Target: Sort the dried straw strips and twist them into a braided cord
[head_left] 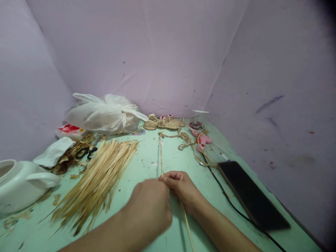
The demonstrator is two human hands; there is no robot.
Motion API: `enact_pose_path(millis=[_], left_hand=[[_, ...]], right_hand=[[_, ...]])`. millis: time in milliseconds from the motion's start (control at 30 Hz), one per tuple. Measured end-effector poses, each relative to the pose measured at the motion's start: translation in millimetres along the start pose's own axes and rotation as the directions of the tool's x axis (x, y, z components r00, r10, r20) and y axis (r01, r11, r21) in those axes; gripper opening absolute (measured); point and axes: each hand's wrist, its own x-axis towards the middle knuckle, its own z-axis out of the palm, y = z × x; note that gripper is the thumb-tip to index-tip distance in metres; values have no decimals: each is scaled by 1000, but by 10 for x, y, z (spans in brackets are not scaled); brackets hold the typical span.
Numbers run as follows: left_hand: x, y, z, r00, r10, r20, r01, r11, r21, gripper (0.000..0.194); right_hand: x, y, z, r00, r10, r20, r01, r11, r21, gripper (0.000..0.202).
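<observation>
A twisted straw cord (161,154) runs from the back of the green table toward me and ends at my fingers. My right hand (181,185) pinches the cord's near end between thumb and fingers. Close against it on the left, my left hand (151,203) is closed, its back toward me; its fingertips and whatever they hold are hidden. A loose pale strand (187,227) hangs down below my right hand toward the front edge. Left of my hands lies a spread bundle of dry straw strips (102,178).
Black scissors (86,152), a white pot (23,183) and a white plastic bag (105,113) lie on the left. Woven straw pieces (168,123) sit at the back. On the right are a pink glue gun (202,140), a black cable (228,199) and a dark flat device (253,196).
</observation>
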Motion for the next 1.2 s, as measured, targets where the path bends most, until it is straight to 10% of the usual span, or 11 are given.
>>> enact_pose_path(millis=[100, 233, 367, 600, 800, 1000, 1200], left_hand=[[171, -116, -182, 989, -94, -110, 74, 982, -174, 25], [375, -253, -150, 939, -108, 327, 287, 770, -570, 22], [433, -294, -35, 932, -42, 359, 265, 755, -600, 11], [461, -327, 150, 995, -93, 21, 95, 961, -261, 12], [446, -297, 165, 990, -114, 78, 136, 906, -401, 11], [365, -197, 19, 963, -100, 251, 235, 771, -593, 16], [410, -298, 16, 968, 6, 250, 155, 770, -619, 8]], right_hand=[[13, 12, -9, 998, -21, 56, 22, 1000, -16, 24], [39, 8, -24, 987, -80, 140, 84, 996, -23, 29], [66, 13, -80, 959, -154, 236, 211, 948, -237, 22], [-101, 21, -93, 879, -423, 221, 346, 246, -906, 17], [-325, -11, 72, 913, -377, 156, 161, -18, -987, 17], [-405, 117, 200, 912, -343, 226, 240, -2, -971, 26], [-423, 26, 128, 911, -352, 215, 324, 290, -900, 22]])
